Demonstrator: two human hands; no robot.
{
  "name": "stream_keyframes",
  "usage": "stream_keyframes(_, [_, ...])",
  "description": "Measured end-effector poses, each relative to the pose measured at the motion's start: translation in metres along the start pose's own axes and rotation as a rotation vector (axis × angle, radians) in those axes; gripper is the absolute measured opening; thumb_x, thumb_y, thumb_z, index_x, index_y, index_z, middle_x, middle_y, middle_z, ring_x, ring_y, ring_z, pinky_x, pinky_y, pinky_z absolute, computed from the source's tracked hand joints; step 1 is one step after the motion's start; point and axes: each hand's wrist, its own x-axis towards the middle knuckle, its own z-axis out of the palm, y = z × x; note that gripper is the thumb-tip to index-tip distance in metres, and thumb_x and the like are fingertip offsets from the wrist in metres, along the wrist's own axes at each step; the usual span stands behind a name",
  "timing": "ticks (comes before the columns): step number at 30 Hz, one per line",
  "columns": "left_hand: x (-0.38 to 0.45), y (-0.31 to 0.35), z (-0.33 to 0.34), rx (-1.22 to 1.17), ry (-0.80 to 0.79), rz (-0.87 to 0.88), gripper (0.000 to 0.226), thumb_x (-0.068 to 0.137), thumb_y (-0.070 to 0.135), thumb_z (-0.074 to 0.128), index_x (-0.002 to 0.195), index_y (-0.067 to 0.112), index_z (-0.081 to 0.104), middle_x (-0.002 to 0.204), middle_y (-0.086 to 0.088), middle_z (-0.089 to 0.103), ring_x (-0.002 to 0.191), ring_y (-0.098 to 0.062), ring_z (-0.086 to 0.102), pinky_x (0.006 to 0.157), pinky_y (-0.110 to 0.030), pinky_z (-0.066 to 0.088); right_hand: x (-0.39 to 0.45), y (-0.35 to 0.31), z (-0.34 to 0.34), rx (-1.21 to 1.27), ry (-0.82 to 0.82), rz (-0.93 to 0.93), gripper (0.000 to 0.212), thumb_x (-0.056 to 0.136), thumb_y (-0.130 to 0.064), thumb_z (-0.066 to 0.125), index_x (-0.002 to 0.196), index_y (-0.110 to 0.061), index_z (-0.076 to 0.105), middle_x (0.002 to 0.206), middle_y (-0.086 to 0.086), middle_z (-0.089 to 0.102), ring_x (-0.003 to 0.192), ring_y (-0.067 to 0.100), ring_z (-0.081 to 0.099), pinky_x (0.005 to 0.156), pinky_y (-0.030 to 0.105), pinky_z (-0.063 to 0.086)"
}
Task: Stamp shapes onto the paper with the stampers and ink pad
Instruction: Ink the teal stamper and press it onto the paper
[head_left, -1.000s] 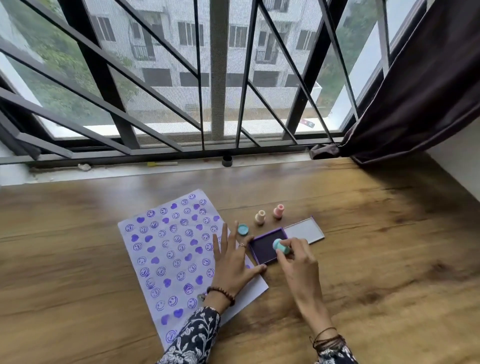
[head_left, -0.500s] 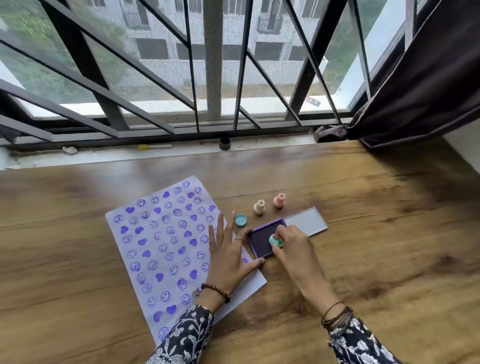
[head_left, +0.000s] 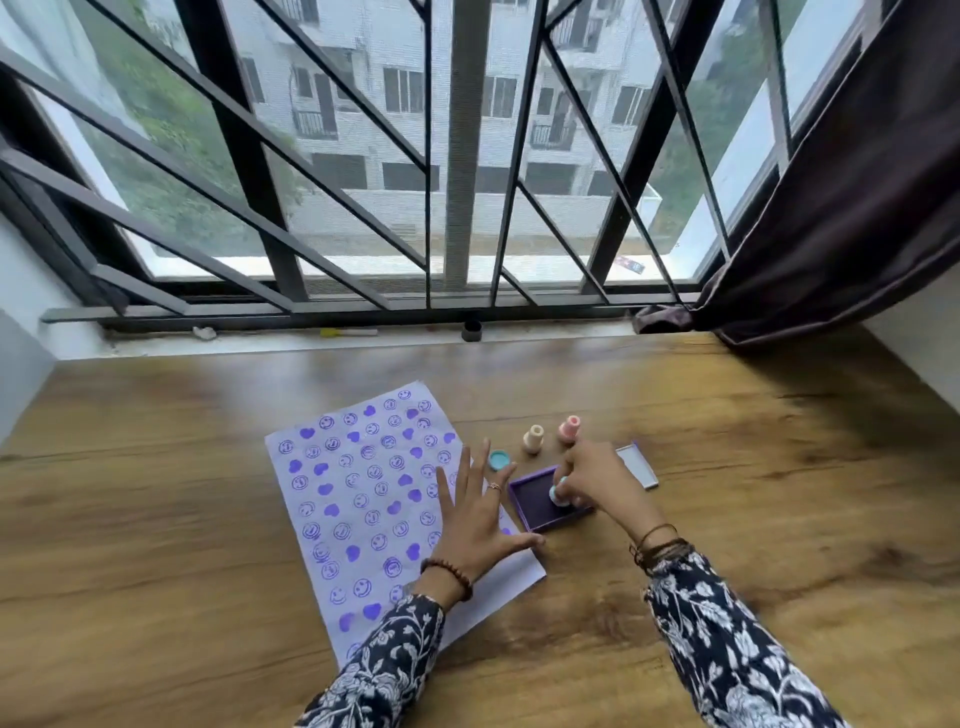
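A white paper (head_left: 363, 499) covered with purple hearts and smiley faces lies on the wooden table. My left hand (head_left: 475, 519) rests flat on the paper's right edge, fingers spread. Right of it sits the open purple ink pad (head_left: 535, 501) with its lid (head_left: 636, 467) folded back. My right hand (head_left: 597, 480) grips a teal stamper (head_left: 558, 493) and holds it down on the pad. A teal cap (head_left: 500, 460), a cream stamper (head_left: 533, 438) and a pink stamper (head_left: 570, 428) stand just behind the pad.
The wooden table (head_left: 779, 519) reaches back to a window sill with a small black cylinder (head_left: 471, 330) and a yellow pen (head_left: 348, 332). Black window bars rise behind. A dark curtain (head_left: 831, 234) hangs at the right.
My right hand has brought the teal stamper down from above the pad's near edge onto the ink surface. The left hand stays flat on the paper. The camera view shifted slightly.
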Motion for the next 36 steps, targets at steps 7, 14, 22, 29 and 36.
stream_keyframes(7, [-0.037, -0.043, -0.048, 0.014, 0.152, 0.028, 0.048, 0.08, 0.043, 0.062, 0.124, 0.031, 0.049, 0.148, 0.006, 0.035, 0.135, -0.007, -0.011, 0.111, -0.04, -0.017, -0.068, 0.009, 0.057, 0.89, 0.337, 0.141, 0.016, 0.076, -0.014, 0.072, 0.089, -0.005, 0.069, 0.079, 0.004, 0.069, 0.074, 0.02, 0.065, 0.06, 0.024, 0.047])
stream_keyframes(14, [-0.067, -0.071, -0.058, 0.058, -0.062, -0.196, 0.062, 0.074, 0.054, 0.063, 0.13, 0.041, 0.04, 0.155, 0.007, 0.013, 0.144, -0.02, -0.008, 0.11, -0.056, -0.016, -0.119, -0.035, 0.107, 1.582, -0.017, 0.224, 0.013, 0.084, 0.002, 0.059, 0.097, 0.003, 0.062, 0.079, 0.012, 0.065, 0.064, 0.015, 0.061, 0.056, 0.014, 0.057])
stream_keyframes(22, [-0.067, -0.062, -0.069, 0.042, -0.36, -0.285, 0.08, 0.081, 0.041, 0.061, 0.141, 0.038, 0.009, 0.155, 0.004, -0.018, 0.139, -0.027, -0.026, 0.104, -0.062, -0.023, -0.143, -0.067, 0.142, 0.909, 0.092, -0.054, 0.008, 0.079, -0.009, 0.07, 0.082, -0.014, 0.064, 0.085, 0.009, 0.064, 0.068, 0.01, 0.059, 0.065, 0.02, 0.053])
stream_keyframes(29, [-0.068, -0.067, -0.085, -0.057, -0.446, -0.242, 0.089, 0.077, 0.024, 0.068, 0.142, 0.03, 0.008, 0.154, 0.001, -0.019, 0.138, -0.025, -0.028, 0.104, -0.06, -0.024, -0.149, -0.063, 0.155, 0.122, 0.261, -0.446, 0.017, 0.088, -0.016, 0.054, 0.105, -0.015, 0.058, 0.106, 0.005, 0.055, 0.087, 0.023, 0.062, 0.072, 0.032, 0.048])
stream_keyframes(36, [-0.069, -0.074, -0.078, -0.09, -0.422, -0.234, 0.088, 0.077, 0.023, 0.067, 0.142, 0.031, 0.009, 0.154, 0.002, -0.019, 0.137, -0.023, -0.029, 0.103, -0.057, -0.027, -0.148, -0.072, 0.149, -0.246, 0.225, -0.537, 0.04, 0.04, -0.008, 0.087, 0.067, -0.021, 0.062, 0.063, -0.006, 0.06, 0.049, 0.008, 0.057, 0.035, 0.015, 0.037])
